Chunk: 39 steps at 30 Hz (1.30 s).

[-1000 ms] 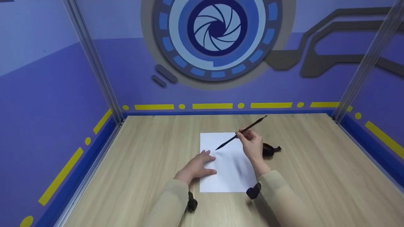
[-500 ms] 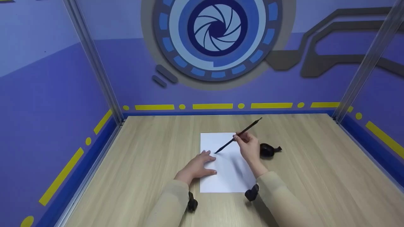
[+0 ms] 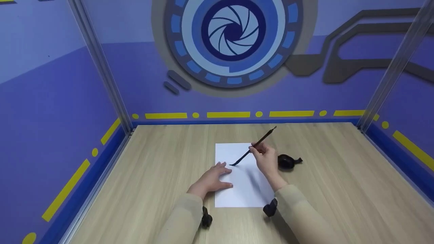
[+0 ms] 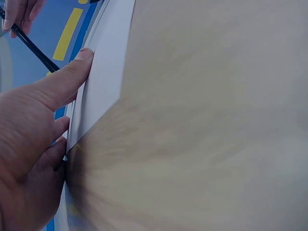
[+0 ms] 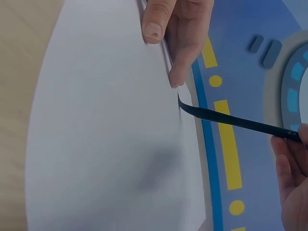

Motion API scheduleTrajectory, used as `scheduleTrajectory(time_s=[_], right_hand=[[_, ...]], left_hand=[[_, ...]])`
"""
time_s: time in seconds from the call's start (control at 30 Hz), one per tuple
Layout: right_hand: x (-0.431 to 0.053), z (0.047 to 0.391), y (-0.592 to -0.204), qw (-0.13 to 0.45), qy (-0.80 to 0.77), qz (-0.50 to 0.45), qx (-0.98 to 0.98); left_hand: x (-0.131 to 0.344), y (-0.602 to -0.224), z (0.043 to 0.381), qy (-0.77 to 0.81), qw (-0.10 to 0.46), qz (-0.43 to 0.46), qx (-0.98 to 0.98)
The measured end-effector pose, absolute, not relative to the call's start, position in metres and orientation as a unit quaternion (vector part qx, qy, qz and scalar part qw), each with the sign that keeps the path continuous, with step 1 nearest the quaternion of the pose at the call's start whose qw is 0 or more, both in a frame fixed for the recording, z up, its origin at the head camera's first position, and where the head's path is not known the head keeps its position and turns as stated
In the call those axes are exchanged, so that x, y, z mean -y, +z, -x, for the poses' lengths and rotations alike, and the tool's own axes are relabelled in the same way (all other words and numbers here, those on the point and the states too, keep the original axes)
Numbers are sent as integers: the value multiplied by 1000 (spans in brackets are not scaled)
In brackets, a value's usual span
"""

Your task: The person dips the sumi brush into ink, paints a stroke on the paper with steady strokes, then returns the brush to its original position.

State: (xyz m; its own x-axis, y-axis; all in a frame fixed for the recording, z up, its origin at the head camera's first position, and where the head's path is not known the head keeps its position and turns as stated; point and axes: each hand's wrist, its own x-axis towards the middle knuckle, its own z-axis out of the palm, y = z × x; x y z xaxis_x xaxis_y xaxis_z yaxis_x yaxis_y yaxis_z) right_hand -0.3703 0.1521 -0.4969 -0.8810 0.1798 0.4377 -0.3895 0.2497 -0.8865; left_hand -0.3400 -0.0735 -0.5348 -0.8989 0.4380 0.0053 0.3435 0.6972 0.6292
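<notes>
My right hand [image 3: 266, 159] pinches a dark writing brush [image 3: 260, 140] partway along its handle, held at a slant. In the right wrist view the bristles of the brush [image 5: 204, 114] bend against the white sheet of paper [image 5: 106, 125]. My left hand [image 3: 212, 178] rests on the left side of the sheet with fingers spread and straight, its fingertips right beside the brush tip. The left wrist view shows the left thumb [image 4: 72, 74] lying over the paper's edge.
A black rounded dish with a short spout [image 3: 287, 162] sits on the wooden table [image 3: 162, 162] just right of the right hand. Purple panels [image 3: 135, 74] stand behind and at both sides. A black wrist camera [image 3: 270, 207] hangs under the right sleeve.
The brush tip has come down onto the paper and its bristles now bend. My right hand has shifted slightly left and the brush stands steeper. The left hand has stayed put.
</notes>
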Motion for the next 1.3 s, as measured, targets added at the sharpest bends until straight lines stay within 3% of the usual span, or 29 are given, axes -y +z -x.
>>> scheduleTrajectory(time_s=[1.3], right_hand=[[-168,368,-495,227,555,-44,799]], left_hand=[[73,-536,341,325,72,-211,-919]])
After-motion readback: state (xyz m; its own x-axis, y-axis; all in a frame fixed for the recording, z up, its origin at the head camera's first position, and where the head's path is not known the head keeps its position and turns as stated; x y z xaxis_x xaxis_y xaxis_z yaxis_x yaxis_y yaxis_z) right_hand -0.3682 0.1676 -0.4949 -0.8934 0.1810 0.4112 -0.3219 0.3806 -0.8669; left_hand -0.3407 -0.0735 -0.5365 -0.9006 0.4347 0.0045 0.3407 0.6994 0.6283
